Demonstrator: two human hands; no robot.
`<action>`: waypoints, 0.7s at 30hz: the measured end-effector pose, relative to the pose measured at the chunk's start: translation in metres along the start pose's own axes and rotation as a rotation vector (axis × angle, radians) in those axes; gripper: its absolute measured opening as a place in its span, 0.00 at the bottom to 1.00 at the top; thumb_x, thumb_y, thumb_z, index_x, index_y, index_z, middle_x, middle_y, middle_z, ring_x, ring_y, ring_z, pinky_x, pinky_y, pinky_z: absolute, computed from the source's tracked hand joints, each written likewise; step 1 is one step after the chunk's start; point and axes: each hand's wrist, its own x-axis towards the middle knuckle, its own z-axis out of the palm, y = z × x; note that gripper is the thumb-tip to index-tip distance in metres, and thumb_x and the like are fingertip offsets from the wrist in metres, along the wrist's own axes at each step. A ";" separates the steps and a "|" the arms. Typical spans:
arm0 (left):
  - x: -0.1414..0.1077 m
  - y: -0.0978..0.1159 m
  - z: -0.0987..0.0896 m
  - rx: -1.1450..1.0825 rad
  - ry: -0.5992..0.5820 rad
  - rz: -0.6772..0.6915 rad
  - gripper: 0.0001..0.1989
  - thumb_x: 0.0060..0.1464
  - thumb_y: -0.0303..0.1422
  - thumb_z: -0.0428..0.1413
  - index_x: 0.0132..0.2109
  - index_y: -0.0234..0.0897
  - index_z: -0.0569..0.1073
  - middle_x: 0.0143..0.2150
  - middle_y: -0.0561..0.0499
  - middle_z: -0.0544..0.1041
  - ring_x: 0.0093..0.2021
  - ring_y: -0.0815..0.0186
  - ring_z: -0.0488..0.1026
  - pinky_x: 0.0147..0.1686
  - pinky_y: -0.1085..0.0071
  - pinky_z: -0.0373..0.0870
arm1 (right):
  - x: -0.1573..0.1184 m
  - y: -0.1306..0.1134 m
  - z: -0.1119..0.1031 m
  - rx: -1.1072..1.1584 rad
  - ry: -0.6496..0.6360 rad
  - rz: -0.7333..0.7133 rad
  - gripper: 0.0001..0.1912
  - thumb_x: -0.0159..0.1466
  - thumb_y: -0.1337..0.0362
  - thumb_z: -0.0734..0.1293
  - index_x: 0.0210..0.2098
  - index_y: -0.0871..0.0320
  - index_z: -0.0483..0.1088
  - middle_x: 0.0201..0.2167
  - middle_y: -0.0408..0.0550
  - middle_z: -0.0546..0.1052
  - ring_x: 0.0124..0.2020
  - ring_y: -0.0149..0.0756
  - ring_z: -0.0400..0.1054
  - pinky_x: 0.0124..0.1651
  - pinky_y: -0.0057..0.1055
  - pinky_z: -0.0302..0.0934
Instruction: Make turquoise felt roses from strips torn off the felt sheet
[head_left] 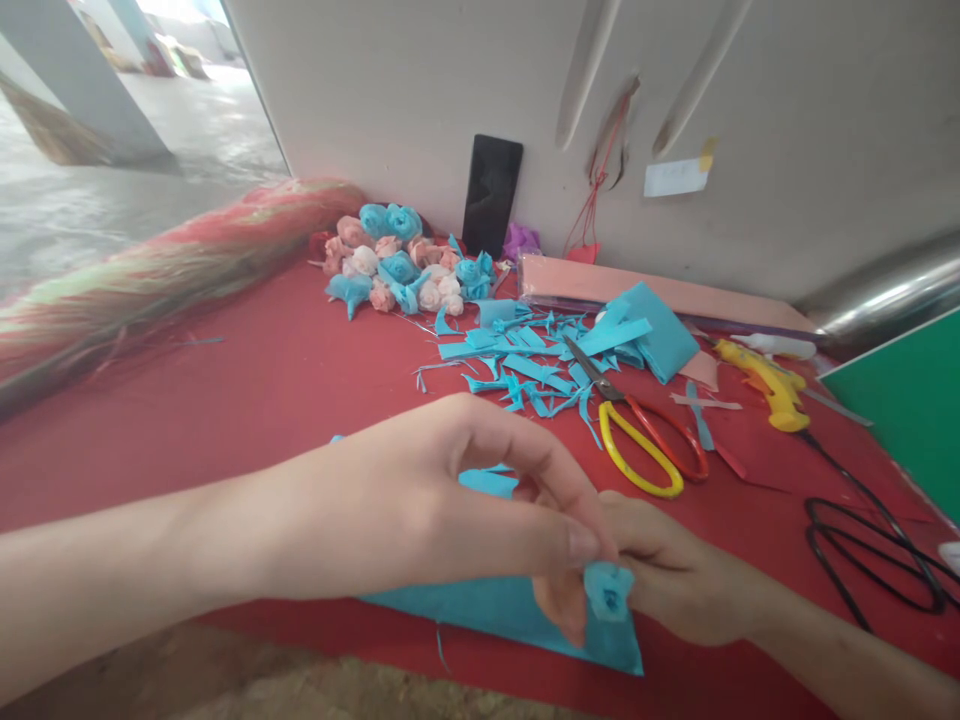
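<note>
My left hand [442,510] reaches in from the left, thumb and fingers pinched at the upper edge of a small blue crepe-paper rose [609,592]. My right hand [679,570] comes from the right and is closed against the rose's other side; its fingers are partly hidden behind my left hand. The rose's rolled centre faces me. Beneath both hands lies a sheet of blue crepe paper [465,610] near the table's front edge. Just beyond them rest scissors [637,430] with one yellow and one red handle, blades touching blue scraps.
Blue paper scraps [525,360] and a folded blue piece [660,335] lie mid-table on the red cover [247,400]. Finished paper roses [397,265] are heaped at the back, beside a leaning phone [491,195]. A yellow glue gun [765,385] trails its black cord [870,540] at right.
</note>
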 end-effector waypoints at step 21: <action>0.006 -0.004 -0.001 -0.123 -0.097 0.121 0.03 0.55 0.27 0.56 0.34 0.37 0.74 0.30 0.57 0.79 0.33 0.72 0.75 0.37 0.81 0.69 | 0.002 -0.002 -0.002 -0.149 0.020 -0.009 0.17 0.70 0.59 0.55 0.30 0.59 0.66 0.26 0.44 0.69 0.30 0.28 0.63 0.37 0.25 0.62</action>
